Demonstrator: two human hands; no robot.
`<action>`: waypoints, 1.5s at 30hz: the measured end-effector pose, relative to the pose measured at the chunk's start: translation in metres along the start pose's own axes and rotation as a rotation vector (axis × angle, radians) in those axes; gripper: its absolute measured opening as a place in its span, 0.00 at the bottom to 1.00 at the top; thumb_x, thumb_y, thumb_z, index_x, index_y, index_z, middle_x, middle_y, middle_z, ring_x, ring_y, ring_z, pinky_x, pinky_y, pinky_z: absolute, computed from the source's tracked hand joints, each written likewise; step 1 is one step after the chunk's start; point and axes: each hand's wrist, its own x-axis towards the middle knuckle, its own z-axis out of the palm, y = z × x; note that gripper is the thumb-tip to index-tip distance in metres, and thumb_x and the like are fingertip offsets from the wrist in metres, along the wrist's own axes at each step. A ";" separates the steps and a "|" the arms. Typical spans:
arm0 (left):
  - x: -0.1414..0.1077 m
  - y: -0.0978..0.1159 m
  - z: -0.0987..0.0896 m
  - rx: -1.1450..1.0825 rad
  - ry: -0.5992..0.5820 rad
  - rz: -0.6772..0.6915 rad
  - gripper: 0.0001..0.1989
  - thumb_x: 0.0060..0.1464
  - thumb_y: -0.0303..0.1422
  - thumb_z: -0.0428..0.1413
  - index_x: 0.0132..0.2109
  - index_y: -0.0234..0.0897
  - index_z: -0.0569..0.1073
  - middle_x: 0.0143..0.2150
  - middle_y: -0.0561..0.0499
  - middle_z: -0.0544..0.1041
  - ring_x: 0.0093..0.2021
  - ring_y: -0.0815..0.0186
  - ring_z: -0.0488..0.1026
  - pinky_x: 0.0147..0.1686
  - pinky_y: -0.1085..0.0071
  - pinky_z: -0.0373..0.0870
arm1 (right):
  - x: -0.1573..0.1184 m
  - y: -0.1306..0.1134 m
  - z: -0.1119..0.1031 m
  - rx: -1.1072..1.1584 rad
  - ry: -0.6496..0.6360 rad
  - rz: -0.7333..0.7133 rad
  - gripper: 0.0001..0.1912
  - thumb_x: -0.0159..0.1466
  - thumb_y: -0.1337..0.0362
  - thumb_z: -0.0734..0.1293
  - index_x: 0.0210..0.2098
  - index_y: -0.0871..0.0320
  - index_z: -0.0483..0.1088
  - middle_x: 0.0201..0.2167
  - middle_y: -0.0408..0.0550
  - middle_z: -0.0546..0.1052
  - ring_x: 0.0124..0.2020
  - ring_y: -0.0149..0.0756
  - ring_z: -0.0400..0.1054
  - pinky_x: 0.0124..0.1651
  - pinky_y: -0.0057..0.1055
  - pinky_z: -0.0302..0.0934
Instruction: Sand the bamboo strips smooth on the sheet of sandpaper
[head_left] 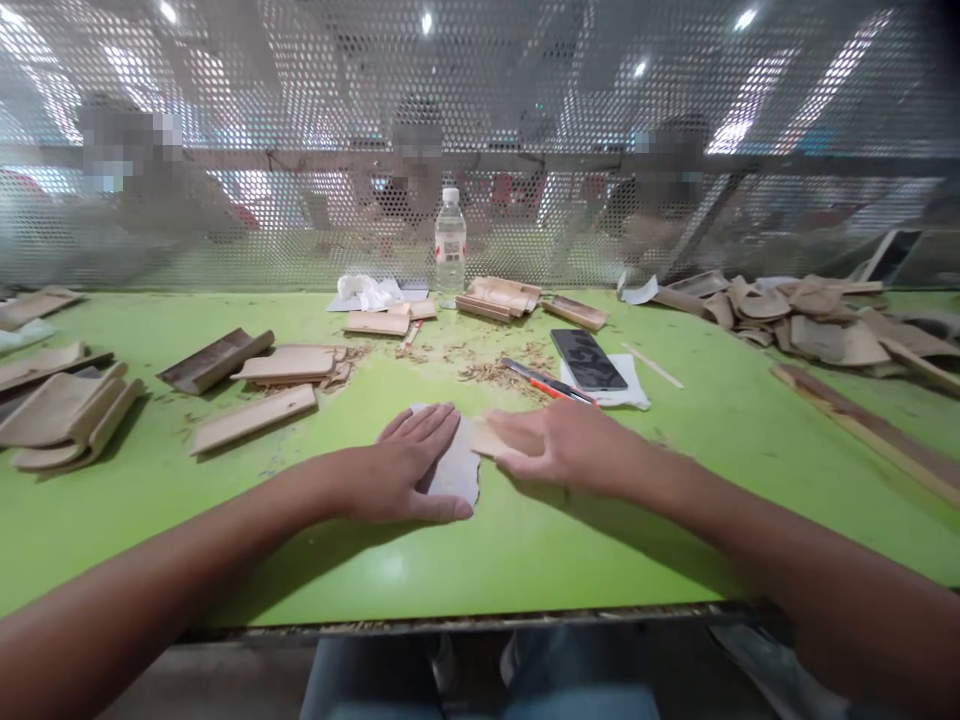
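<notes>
Left hand (401, 465) flat, ungripping, on sheet (459, 468); right hand (574, 445) grasps wood piece (486, 438) by sheet edge

No words, brand, number or sign can be read. The 1 label that shows print is the pale band (451, 248) around the clear bottle (450, 279), which stands upright at the far side of the counter (390, 570), near the perforated screen (300, 235). At the middle of the band sits a dark, squarish printed block, perhaps a code, with red marks toward the band's edges; all of it is too small and blurred to make out. The bottle's white cap (451, 195) carries nothing legible at this size.
</notes>
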 end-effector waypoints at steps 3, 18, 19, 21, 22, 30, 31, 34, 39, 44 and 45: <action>0.000 0.000 0.000 0.001 -0.014 0.012 0.59 0.61 0.68 0.44 0.77 0.26 0.31 0.76 0.35 0.27 0.76 0.45 0.26 0.72 0.49 0.34 | 0.000 0.002 -0.001 0.036 -0.049 -0.040 0.30 0.63 0.50 0.68 0.62 0.53 0.75 0.44 0.52 0.85 0.39 0.46 0.77 0.39 0.31 0.63; 0.000 0.001 -0.002 0.017 -0.033 0.014 0.59 0.62 0.67 0.45 0.77 0.26 0.32 0.77 0.37 0.27 0.76 0.47 0.26 0.72 0.52 0.32 | -0.004 -0.006 -0.002 0.060 -0.117 -0.058 0.31 0.62 0.51 0.69 0.62 0.54 0.75 0.36 0.49 0.85 0.32 0.42 0.75 0.36 0.30 0.60; 0.000 0.002 -0.002 0.015 -0.027 0.014 0.59 0.62 0.67 0.45 0.77 0.26 0.32 0.77 0.36 0.27 0.76 0.47 0.26 0.72 0.52 0.32 | -0.004 -0.006 -0.002 0.053 -0.085 -0.034 0.31 0.62 0.51 0.69 0.62 0.54 0.75 0.37 0.50 0.85 0.33 0.43 0.75 0.36 0.30 0.60; 0.000 0.001 -0.001 0.014 -0.020 0.017 0.59 0.61 0.67 0.46 0.77 0.26 0.31 0.77 0.36 0.27 0.76 0.47 0.26 0.72 0.52 0.31 | -0.004 -0.005 -0.003 0.042 -0.055 -0.015 0.31 0.63 0.51 0.69 0.63 0.54 0.74 0.40 0.51 0.85 0.35 0.44 0.75 0.37 0.31 0.61; 0.001 0.001 -0.001 0.012 -0.020 0.019 0.59 0.61 0.67 0.46 0.77 0.26 0.32 0.77 0.36 0.27 0.76 0.47 0.26 0.72 0.52 0.31 | -0.004 -0.005 -0.003 0.044 -0.075 -0.027 0.31 0.62 0.51 0.69 0.63 0.53 0.74 0.40 0.51 0.85 0.35 0.43 0.75 0.37 0.31 0.61; 0.001 -0.001 0.001 -0.004 0.005 0.045 0.58 0.61 0.67 0.47 0.77 0.29 0.32 0.77 0.36 0.29 0.76 0.45 0.27 0.72 0.51 0.32 | -0.004 -0.011 -0.002 -0.177 -0.039 -0.008 0.30 0.65 0.50 0.66 0.65 0.48 0.71 0.32 0.51 0.83 0.30 0.41 0.72 0.31 0.30 0.53; 0.001 -0.001 0.001 -0.004 0.002 0.044 0.58 0.61 0.67 0.47 0.77 0.29 0.32 0.77 0.36 0.29 0.76 0.46 0.27 0.72 0.51 0.32 | -0.003 -0.012 -0.002 -0.202 -0.060 -0.013 0.30 0.66 0.50 0.66 0.66 0.46 0.70 0.31 0.50 0.83 0.29 0.41 0.71 0.31 0.30 0.52; 0.001 0.001 0.000 0.000 -0.016 0.029 0.59 0.61 0.67 0.47 0.77 0.27 0.32 0.77 0.37 0.27 0.76 0.47 0.26 0.72 0.52 0.30 | -0.002 -0.013 -0.001 -0.269 -0.049 0.041 0.31 0.66 0.49 0.66 0.67 0.46 0.68 0.33 0.51 0.83 0.31 0.42 0.72 0.31 0.30 0.51; 0.000 0.001 0.000 0.007 -0.026 0.029 0.58 0.62 0.66 0.48 0.77 0.27 0.33 0.77 0.37 0.27 0.76 0.48 0.26 0.72 0.53 0.30 | -0.003 -0.012 -0.002 -0.175 -0.132 -0.054 0.30 0.66 0.48 0.66 0.65 0.46 0.71 0.31 0.49 0.82 0.28 0.39 0.70 0.30 0.29 0.51; 0.000 0.000 0.001 -0.014 0.000 0.040 0.59 0.60 0.67 0.47 0.77 0.30 0.32 0.77 0.38 0.28 0.76 0.45 0.26 0.72 0.50 0.33 | -0.001 -0.001 0.002 -0.203 -0.025 0.026 0.30 0.66 0.49 0.65 0.64 0.53 0.73 0.38 0.55 0.83 0.34 0.46 0.73 0.32 0.32 0.53; 0.000 0.000 0.001 -0.019 0.002 0.038 0.59 0.60 0.67 0.47 0.77 0.31 0.32 0.77 0.38 0.28 0.76 0.44 0.27 0.72 0.49 0.33 | -0.001 0.002 0.004 -0.238 -0.014 0.014 0.28 0.67 0.49 0.64 0.62 0.54 0.74 0.38 0.56 0.83 0.34 0.47 0.73 0.32 0.33 0.53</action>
